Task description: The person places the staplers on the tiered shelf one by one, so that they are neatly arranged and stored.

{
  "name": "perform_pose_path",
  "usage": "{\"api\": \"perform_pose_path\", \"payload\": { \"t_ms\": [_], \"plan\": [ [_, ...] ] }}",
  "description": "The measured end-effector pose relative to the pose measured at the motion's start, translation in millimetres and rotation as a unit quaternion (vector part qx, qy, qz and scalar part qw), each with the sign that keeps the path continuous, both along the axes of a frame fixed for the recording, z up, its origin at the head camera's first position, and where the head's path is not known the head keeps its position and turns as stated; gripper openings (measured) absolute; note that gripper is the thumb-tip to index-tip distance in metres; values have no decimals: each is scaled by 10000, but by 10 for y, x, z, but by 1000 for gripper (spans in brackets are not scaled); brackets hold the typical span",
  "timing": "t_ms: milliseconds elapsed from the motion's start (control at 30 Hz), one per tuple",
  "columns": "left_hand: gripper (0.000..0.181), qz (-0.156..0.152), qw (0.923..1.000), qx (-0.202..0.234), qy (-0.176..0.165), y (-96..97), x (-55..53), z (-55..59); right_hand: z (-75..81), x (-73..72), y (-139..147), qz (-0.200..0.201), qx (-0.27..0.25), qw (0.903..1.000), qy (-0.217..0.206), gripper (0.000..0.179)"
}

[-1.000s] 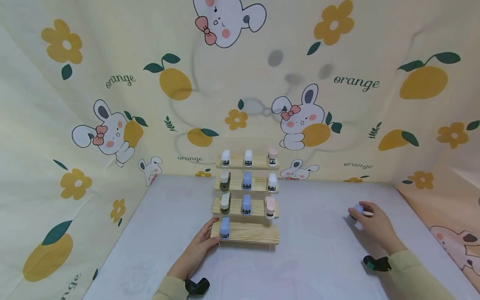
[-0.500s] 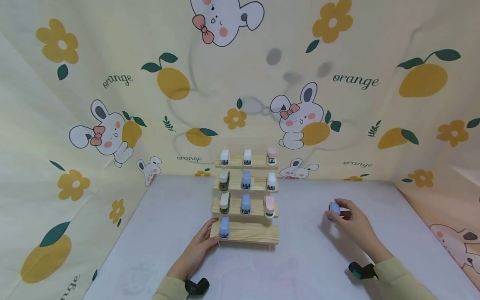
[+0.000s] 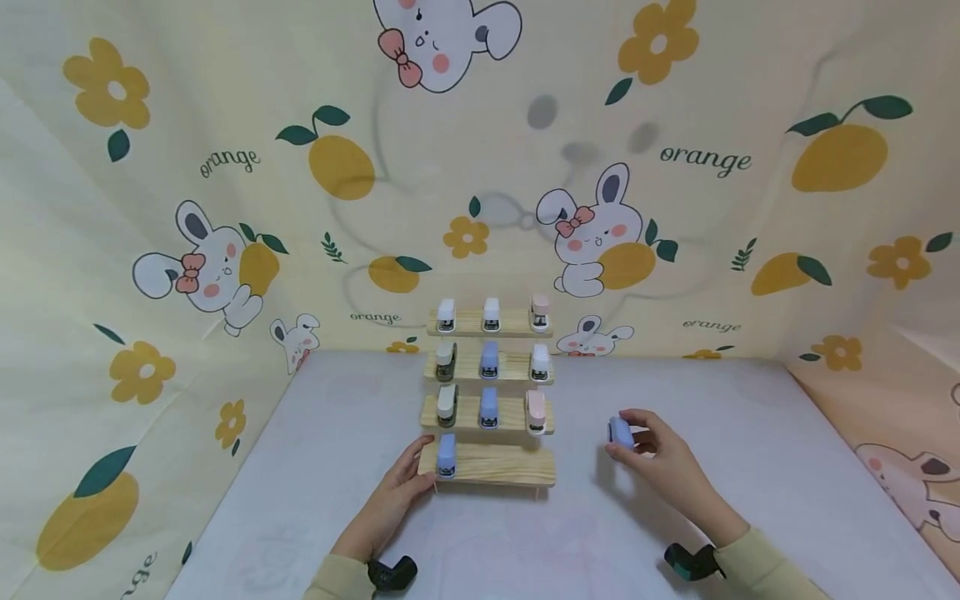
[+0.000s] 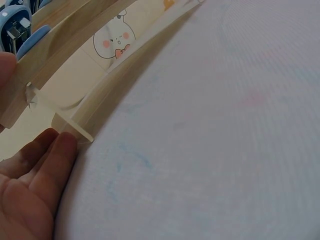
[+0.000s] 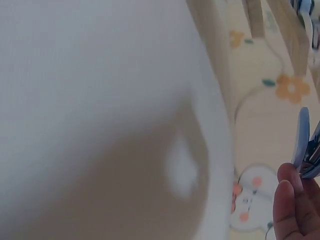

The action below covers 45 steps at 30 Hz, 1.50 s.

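A blue mini stapler [image 3: 620, 432] is pinched between the thumb and fingers of my right hand [image 3: 660, 454], raised over the table to the right of the stand. The right wrist view shows the same stapler [image 5: 302, 140] at the fingertips, partly cut off. My left hand [image 3: 397, 492] holds the left end of a tiered wooden stand [image 3: 502, 467], thumb at the front of its lowest shelf. Beside that thumb another blue stapler [image 3: 447, 456] stands on the lowest shelf. In the left wrist view, fingers [image 4: 60, 160] lie by the stand's thin clear leg [image 4: 75, 129].
Staplers fill the upper shelves in rows: white ones [image 3: 491, 315], grey-white ones [image 3: 447, 406], blue ones [image 3: 489, 407] and pink ones [image 3: 536, 412]. A white table [image 3: 525, 550] lies under the stand. Behind it hangs a printed cloth [image 3: 420, 217].
My right hand has carried the blue stapler leftward across the table, closer to the stand, and it has turned more upright. The left hand stays at the stand's end.
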<state>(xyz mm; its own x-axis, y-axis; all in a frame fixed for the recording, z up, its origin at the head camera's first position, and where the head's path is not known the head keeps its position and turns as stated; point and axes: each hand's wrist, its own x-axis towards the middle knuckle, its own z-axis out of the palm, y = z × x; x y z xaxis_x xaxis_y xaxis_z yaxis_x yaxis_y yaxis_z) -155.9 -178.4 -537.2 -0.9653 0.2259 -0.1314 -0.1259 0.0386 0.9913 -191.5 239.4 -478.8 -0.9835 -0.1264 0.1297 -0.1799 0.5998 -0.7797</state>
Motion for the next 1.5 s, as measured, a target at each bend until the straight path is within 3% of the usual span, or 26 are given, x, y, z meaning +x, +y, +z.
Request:
{"api": "perform_pose_path", "payload": {
  "t_ms": [433,800,933,1033,1200,1500],
  "plan": [
    [68,10,10000,96,-11,-1,-15,-12,-29,176,-485,592,-716,9956,117,55],
    [65,-13,9999,156,-20,8,3,33,-47,296,-738,961,-962,9901,343,53],
    [67,10,9999,100,-87,5,-1,34,136,423,-889,1164,-872,9875,607,51],
    [68,1,9999,109,-85,7,-5,28,162,467,-984,1268,-830,9856,747,51],
    [66,12,9999,92,-73,7,-6,24,-85,404,-1074,1458,-861,9819,850,52],
    [66,-31,9998,190,-17,4,-2,31,-56,420,-1354,1520,-975,9824,472,54]
  ]
}}
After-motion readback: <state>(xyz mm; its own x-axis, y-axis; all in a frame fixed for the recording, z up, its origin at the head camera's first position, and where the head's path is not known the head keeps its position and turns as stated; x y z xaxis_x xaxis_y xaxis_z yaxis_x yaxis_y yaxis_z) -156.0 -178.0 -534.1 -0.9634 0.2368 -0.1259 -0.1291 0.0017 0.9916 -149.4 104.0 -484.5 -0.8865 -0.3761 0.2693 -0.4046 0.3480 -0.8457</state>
